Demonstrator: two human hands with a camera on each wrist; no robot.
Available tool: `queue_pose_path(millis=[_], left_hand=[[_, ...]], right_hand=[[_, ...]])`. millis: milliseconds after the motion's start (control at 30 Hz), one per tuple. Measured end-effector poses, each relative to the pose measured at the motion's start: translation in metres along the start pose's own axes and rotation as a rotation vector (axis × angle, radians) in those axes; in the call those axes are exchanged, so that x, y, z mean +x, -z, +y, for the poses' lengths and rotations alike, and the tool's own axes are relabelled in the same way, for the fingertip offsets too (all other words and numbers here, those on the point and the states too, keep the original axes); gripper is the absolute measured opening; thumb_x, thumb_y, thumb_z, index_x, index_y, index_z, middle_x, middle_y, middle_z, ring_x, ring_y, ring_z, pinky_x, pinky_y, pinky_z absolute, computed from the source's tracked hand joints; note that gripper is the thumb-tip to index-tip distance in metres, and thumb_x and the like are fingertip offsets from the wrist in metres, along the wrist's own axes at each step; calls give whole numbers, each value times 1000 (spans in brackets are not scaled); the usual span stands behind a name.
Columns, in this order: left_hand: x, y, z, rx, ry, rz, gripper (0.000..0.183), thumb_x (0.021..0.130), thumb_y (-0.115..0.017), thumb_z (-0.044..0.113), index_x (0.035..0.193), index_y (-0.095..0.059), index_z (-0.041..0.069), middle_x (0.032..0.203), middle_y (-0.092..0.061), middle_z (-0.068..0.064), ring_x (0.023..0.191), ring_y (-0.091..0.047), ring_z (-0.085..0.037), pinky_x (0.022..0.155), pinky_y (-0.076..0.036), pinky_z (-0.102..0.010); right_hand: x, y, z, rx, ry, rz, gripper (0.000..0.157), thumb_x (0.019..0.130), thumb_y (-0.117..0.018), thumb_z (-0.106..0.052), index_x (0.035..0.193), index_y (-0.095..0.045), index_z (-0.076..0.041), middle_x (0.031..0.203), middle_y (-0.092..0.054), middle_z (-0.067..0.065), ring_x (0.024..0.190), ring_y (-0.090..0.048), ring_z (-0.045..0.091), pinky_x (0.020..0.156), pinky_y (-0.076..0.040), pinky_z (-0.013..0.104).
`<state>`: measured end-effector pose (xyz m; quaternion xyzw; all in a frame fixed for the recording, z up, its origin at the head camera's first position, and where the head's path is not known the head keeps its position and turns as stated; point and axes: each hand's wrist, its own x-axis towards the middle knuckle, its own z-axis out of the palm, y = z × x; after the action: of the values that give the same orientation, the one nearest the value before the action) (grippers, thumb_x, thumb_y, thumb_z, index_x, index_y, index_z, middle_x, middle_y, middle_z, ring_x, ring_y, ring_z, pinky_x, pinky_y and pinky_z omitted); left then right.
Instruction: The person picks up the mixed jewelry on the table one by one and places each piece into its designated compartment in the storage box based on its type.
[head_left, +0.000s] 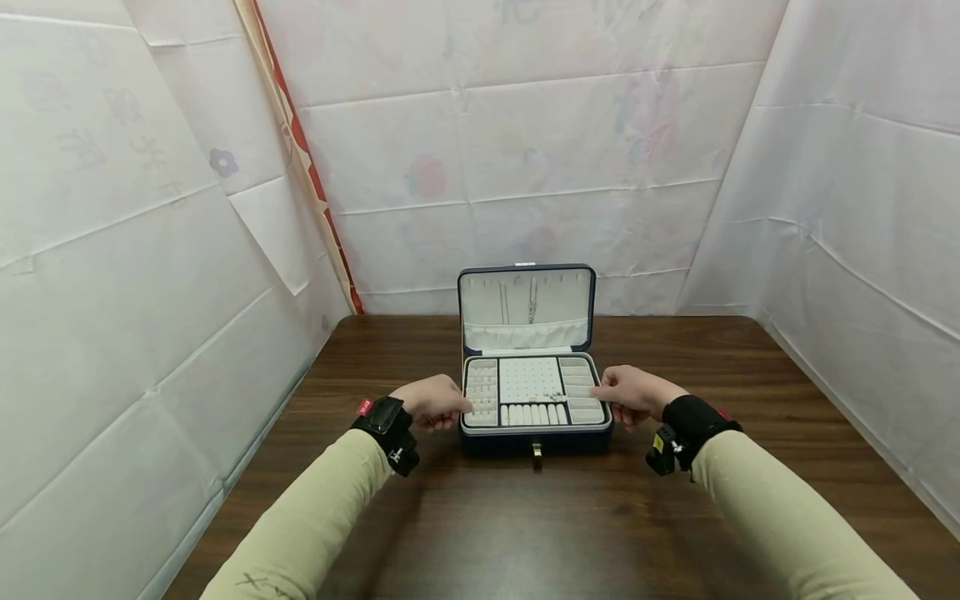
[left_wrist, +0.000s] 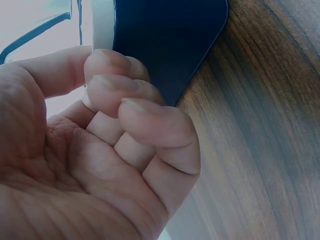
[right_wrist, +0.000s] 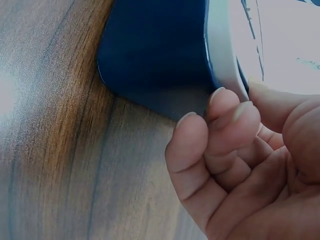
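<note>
A dark blue jewelry box [head_left: 487, 444] with a white inside lies on the table, its lid [head_left: 491, 292] raised at the back. At its left side, my left hand [head_left: 433, 398] pinches the rim, thumb over the inner edge and fingers curled against the outside. The left wrist view shows those fingers close to the navy side wall [left_wrist: 165, 40]. On the opposite side my right hand [head_left: 637, 392] grips the rim [right_wrist: 220, 40] in the same way. Between the hands sit a white dotted earring board [head_left: 528, 379], a row of ring rolls [head_left: 534, 415] and side compartments.
Thin necklaces [head_left: 532, 300] hang inside the lid. Small jewelry pieces [head_left: 555, 397] lie by the lower edge of the earring board. A gold clasp [head_left: 537, 451] is on the front. Dark wooden table [head_left: 540, 533] surrounds the box; white sheets [head_left: 525, 167] hang behind and beside it.
</note>
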<state>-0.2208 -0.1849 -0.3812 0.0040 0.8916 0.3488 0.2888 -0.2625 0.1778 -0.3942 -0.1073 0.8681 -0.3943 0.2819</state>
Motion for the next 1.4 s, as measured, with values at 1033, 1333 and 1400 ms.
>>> queue_pose_path(millis=[1033, 1333, 1400], left_hand=[[13, 47, 12, -484, -127, 245, 79, 104, -46, 59, 155, -35, 0, 150, -49, -22, 133, -54, -43, 101, -51, -53], [14, 70, 37, -678, -203, 264, 84, 104, -37, 63, 165, -12, 11, 170, -16, -13, 155, -22, -34, 120, -30, -48], [14, 73, 42, -670, -217, 272, 82, 104, -36, 64, 165, -10, 16, 171, -11, -10, 157, -15, -32, 122, -26, -46]], right_hand=[[5, 3, 10, 150, -25, -67, 30, 107, -54, -31, 95, -47, -5, 63, -54, 5, 46, -46, 12, 50, -46, 30], [4, 2, 8, 142, -31, -53, 29, 108, -54, -31, 96, -47, -5, 64, -54, 5, 47, -46, 13, 51, -46, 31], [4, 2, 8, 142, -29, -52, 30, 108, -54, -31, 96, -48, -5, 64, -54, 5, 47, -46, 13, 51, -46, 30]])
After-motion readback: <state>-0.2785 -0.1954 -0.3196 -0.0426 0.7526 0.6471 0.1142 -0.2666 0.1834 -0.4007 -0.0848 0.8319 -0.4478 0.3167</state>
